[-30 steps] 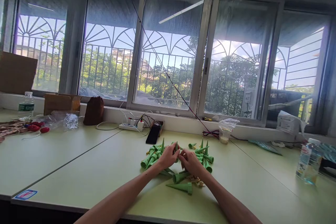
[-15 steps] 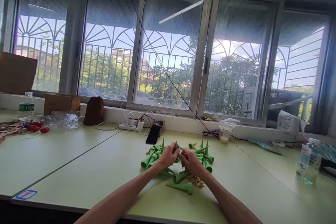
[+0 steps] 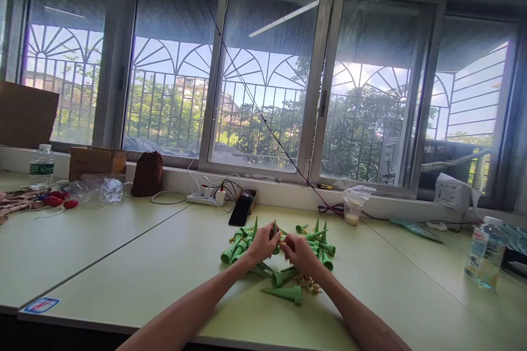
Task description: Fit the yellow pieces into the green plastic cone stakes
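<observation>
At lower centre, my left hand gripped a green cone; my right hand pinched a tiny yellow bit.

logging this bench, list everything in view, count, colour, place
cones: many, green, around hands
bits: several, yellowish, among cones
phone: one, black, behind cones
power strip: one, white, beside phone
pouch: one, brown, by sill
cardboard: two pieces, brown, far left
bottles: two, clear, both ends
balls: several, red, far left
cup: one, clear, back right
packet: one, white, back right
windows: several, grey-framed, behind
tabletop: seamed, pale green, beneath
left hand: one, bare, holding cone
right hand: one, bare, beside left
</observation>
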`<action>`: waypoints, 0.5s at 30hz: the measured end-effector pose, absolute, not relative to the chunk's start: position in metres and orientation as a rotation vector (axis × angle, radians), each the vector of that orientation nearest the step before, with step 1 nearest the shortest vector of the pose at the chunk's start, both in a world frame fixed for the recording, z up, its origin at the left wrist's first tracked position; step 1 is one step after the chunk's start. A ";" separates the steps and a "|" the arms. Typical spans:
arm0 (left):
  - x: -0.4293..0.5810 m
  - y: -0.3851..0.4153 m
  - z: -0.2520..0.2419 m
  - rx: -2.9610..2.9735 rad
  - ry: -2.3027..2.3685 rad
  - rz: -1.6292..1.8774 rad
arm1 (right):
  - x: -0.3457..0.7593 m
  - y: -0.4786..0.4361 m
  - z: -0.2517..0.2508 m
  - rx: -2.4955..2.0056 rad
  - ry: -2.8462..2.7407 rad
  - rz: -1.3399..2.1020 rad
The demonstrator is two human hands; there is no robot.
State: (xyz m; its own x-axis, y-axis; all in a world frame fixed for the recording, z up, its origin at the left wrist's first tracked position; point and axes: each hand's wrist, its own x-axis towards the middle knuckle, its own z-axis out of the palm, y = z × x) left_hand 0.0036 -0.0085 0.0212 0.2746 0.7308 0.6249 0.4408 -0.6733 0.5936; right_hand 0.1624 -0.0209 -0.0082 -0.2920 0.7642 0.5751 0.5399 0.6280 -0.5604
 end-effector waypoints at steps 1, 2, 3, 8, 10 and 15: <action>0.004 -0.009 0.022 2.248 1.066 1.349 | 0.163 -0.020 -0.009 -1.026 -1.980 0.328; 0.004 -0.009 0.022 2.250 1.060 1.344 | 0.163 -0.020 -0.010 -1.028 -1.980 0.326; 0.003 -0.009 0.022 2.253 1.059 1.341 | 0.163 -0.019 -0.010 -1.031 -1.981 0.320; 0.003 -0.008 0.021 2.270 1.076 1.347 | 0.164 -0.017 -0.011 -1.041 -1.989 0.291; 0.003 -0.007 0.020 2.265 1.075 1.342 | 0.163 -0.018 -0.009 -1.047 -1.984 0.271; 0.003 -0.008 0.021 2.261 1.063 1.348 | 0.162 -0.024 -0.003 -1.069 -1.974 0.185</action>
